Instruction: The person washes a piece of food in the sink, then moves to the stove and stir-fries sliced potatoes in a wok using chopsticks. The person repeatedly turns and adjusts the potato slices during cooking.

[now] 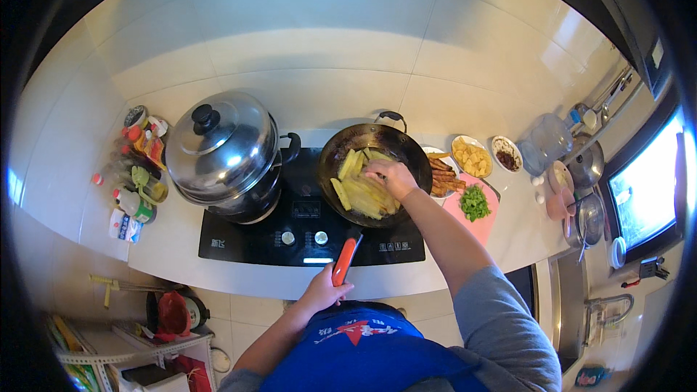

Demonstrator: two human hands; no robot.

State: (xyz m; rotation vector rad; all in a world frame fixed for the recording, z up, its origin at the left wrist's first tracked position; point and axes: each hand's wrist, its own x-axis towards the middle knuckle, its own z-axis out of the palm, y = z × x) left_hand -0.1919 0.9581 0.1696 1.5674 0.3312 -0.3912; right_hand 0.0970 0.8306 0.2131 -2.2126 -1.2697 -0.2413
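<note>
A dark wok (332, 160) sits on the right side of the black induction hob (305, 239). Its orange long handle (345, 261) points towards me, and my left hand (325, 289) is wrapped around the near end. Inside the wok lie pale yellow strips of food (362, 193) in bubbling oil. My right hand (389, 175) reaches in over the strips, its fingers bunched and pointing left. Whether a strip is between those fingers cannot be made out. The wok's black loop handle (392, 116) faces the wall.
Left of the wok stands a large lidded steel pot (223, 147). To the right are a plate of browned strips (444, 177), a bowl of yellow slices (471, 157), a bowl with dark sauce (506, 155) and chopped greens (475, 202) on a pink cutting board (479, 228). Bottles (130, 204) crowd the left end.
</note>
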